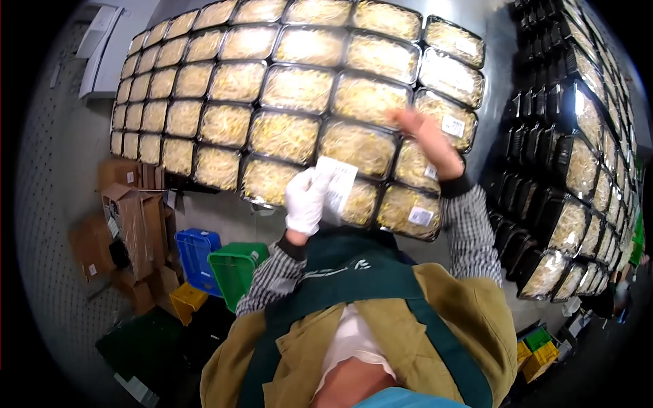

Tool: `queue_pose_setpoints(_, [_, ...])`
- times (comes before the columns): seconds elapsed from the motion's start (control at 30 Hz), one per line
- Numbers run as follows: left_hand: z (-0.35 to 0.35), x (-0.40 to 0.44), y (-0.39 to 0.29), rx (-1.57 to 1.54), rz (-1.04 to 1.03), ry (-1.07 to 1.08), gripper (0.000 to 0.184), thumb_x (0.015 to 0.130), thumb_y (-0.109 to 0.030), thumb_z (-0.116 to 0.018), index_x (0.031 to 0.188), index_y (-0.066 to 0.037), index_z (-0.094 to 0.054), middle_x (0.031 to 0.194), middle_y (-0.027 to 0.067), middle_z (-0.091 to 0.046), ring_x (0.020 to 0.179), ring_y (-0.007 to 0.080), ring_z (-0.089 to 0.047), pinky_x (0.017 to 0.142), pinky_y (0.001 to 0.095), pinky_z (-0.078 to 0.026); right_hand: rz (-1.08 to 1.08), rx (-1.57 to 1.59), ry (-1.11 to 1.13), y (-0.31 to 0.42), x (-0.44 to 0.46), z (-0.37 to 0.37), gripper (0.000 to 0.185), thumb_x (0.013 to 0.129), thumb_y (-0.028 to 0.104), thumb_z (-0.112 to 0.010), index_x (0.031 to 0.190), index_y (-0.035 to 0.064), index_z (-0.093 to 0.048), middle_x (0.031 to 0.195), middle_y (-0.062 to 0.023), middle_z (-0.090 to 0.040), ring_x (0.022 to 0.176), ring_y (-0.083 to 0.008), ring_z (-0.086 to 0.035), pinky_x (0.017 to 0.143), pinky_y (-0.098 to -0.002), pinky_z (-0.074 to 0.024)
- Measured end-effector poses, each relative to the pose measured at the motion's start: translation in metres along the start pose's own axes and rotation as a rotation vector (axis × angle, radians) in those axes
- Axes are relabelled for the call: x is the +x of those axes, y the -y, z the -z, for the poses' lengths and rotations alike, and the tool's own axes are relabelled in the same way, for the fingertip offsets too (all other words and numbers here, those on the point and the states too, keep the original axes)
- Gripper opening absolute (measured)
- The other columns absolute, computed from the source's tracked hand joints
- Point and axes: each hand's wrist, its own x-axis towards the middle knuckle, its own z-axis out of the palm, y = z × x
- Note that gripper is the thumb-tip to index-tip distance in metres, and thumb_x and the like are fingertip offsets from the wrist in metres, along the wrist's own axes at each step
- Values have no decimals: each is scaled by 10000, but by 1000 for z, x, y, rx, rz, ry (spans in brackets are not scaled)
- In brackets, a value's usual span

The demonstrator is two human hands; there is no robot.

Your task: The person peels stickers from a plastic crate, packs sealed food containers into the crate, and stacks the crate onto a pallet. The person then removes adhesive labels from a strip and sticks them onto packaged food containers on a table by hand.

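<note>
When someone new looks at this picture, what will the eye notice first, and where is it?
Probably the rows of black trays full of pale sprouts, which spread over the upper middle of the view. Next comes the left hand in a white glove, holding a white sheet at the near edge of these rows. Along the right side, many more packed trays are piled up.

Apron (360,289), dark green, lettering (333,270) white; jacket (469,313) beneath it, tan.
Above apron: trays (405,234), black; sprouts (289,88), pale yellow; labels (453,126), white; sheet (345,178), white; left hand (304,202), white-gloved. Flanking apron: sleeves (471,228), black-and-white check. Left of apron: blue bin (197,262); green bin (232,273); cartons (126,211), brown.
</note>
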Motion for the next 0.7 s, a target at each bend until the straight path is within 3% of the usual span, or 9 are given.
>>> queue_pose_setpoints(0.1, [0, 0, 6, -55, -66, 29, 200, 822, -153, -716, 741, -4, -612, 623, -7, -531, 593, 53, -447, 532, 241, -380, -216, 452, 9, 29, -94, -111, 233, 868, 171, -658, 1023, -3, -664, 965, -44, -671, 890, -106, -591, 838, -243, -445])
queue_pose_setpoints(0.17, [16, -5, 8, 21, -137, 271, 165, 802, -151, -721, 783, -8, -639, 679, 12, -595, 635, 64, -511, 572, 245, -422, -135, 557, -275, 19, -127, -141, 141, 850, 98, -670, 947, -4, -663, 907, -13, -654, 832, -69, -566, 785, -209, -437])
queue_pose_setpoints(0.23, [42, -20, -3, -298, 159, 657, 94, 781, -83, -717, 811, -25, -648, 765, 18, -637, 697, 75, -567, 640, 236, -462, -49, 474, -606, 17, -142, -136, 99, 873, 85, -633, 821, 1, -626, 815, 14, -621, 736, -37, -517, 700, -209, -419])
queue_pose_setpoints(0.3, [81, -24, 8, -130, 50, 783, 170, 794, -79, -693, 931, 18, -664, 865, 76, -676, 765, 124, -633, 705, 251, -499, 5, 124, -751, -10, -150, -115, 147, 860, 121, -647, 781, 4, -607, 812, -29, -618, 763, -96, -548, 714, -253, -433])
queue_pose_setpoints(0.37, [116, -30, 10, -334, 170, 713, 191, 815, -67, -668, 973, 38, -642, 862, 91, -676, 758, 139, -640, 709, 257, -508, 175, -508, -764, -65, -151, -128, 203, 821, 184, -686, 747, 20, -590, 845, -86, -605, 817, -208, -562, 755, -315, -438])
queue_pose_setpoints(0.4, [133, -30, 13, -397, 158, 721, 271, 833, -118, -664, 1046, 45, -619, 890, 97, -676, 802, 153, -649, 736, 265, -512, 116, -474, -748, -79, -147, -149, 268, 780, 267, -719, 725, 41, -586, 877, -113, -593, 874, -296, -530, 805, -399, -410])
queue_pose_setpoints(0.47, [158, -33, 19, -468, 102, 673, 376, 875, -140, -627, 1182, 64, -548, 959, 115, -669, 855, 177, -658, 777, 280, -516, 27, -763, -846, -82, -141, -189, 342, 750, 378, -725, 736, 65, -587, 920, -80, -563, 913, -285, -490, 854, -445, -353])
queue_pose_setpoints(0.57, [176, -38, 14, -415, 79, 646, 286, 883, -44, -569, 1153, 52, -563, 1001, 111, -663, 889, 174, -652, 798, 278, -513, 98, -1132, -1023, -106, -130, -224, 378, 722, 404, -724, 864, 83, -585, 984, -81, -531, 943, -287, -472, 871, -448, -341])
queue_pose_setpoints(0.7, [172, -48, 25, -307, 144, 639, 178, 881, -53, -571, 1031, 29, -621, 914, 107, -681, 865, 156, -651, 771, 265, -513, 64, -1072, -1091, -117, -130, -225, 283, 787, 338, -676, 895, 90, -591, 963, -80, -548, 934, -276, -490, 863, -421, -356])
